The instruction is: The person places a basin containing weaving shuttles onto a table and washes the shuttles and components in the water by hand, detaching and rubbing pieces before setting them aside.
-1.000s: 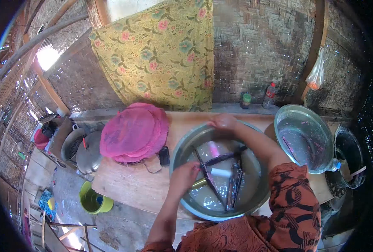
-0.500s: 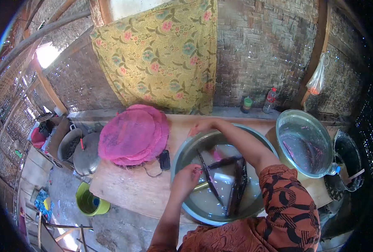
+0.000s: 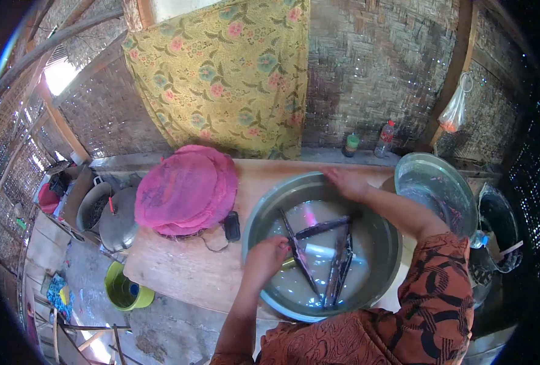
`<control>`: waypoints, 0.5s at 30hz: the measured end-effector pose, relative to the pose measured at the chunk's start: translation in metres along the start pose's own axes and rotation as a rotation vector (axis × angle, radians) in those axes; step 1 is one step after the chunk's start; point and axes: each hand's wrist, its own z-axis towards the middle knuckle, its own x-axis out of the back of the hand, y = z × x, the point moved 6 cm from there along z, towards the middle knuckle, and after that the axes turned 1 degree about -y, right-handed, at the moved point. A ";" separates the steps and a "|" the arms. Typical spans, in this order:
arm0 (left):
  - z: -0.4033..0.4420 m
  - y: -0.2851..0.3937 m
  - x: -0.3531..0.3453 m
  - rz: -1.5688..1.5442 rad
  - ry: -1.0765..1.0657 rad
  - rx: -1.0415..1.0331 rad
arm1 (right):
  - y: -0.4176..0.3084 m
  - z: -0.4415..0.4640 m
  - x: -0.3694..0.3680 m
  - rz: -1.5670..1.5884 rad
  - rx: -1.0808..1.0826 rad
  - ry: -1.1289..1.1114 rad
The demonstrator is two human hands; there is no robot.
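A large grey-green basin [image 3: 387,267] stands in front of me, with cloudy liquid in its bottom. Several long dark strips [image 3: 301,258] rest in it at angles, beside a shiny pale piece [image 3: 320,250] and a bright pink patch [image 3: 309,214]. My left hand [image 3: 267,260] hangs over the basin's left side with its fingers curled together, close to one dark strip; what they pinch is hidden. A short yellow stick [image 3: 289,262] shows just beside that hand. On the far rim lies my right hand [image 3: 347,184], fingers stretched out.
Pink round mesh covers [image 3: 185,188] are stacked left on the wooden table [image 3: 178,267], near a black device [image 3: 231,226]. A second basin [image 3: 431,182] and a black bucket [image 3: 498,219] stand right. A bottle [image 3: 385,139] and green-topped jar [image 3: 350,145] stand by the wall.
My right hand has moved right along the far rim, and its fingers have straightened. The left hand stays about where it was. The view has shifted slightly.
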 end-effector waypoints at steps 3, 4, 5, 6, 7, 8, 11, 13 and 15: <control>0.006 -0.006 0.000 -0.110 0.013 0.045 | 0.017 0.011 0.004 0.089 -0.302 -0.214; 0.005 0.001 0.001 -0.115 0.008 0.034 | 0.010 0.018 -0.001 0.093 -0.388 -0.410; 0.003 0.009 0.005 -0.117 0.007 0.042 | -0.007 0.036 -0.002 0.069 -0.331 -0.321; 0.003 0.014 0.008 -0.116 0.005 0.050 | -0.029 0.057 -0.011 0.046 -0.275 -0.231; 0.004 0.008 0.001 -0.063 -0.012 0.045 | -0.050 0.073 -0.028 -0.051 -0.246 -0.116; 0.003 0.009 0.000 -0.061 -0.018 0.031 | -0.087 0.086 -0.028 0.029 -0.097 -0.140; 0.000 0.002 -0.009 0.145 -0.077 0.054 | -0.124 0.063 -0.043 -0.073 0.277 -0.007; 0.005 -0.001 -0.013 0.269 -0.180 0.068 | -0.115 0.042 -0.046 -0.181 0.473 -0.011; 0.003 -0.021 -0.031 0.379 -0.299 0.092 | -0.057 -0.002 -0.033 -0.221 0.495 -0.226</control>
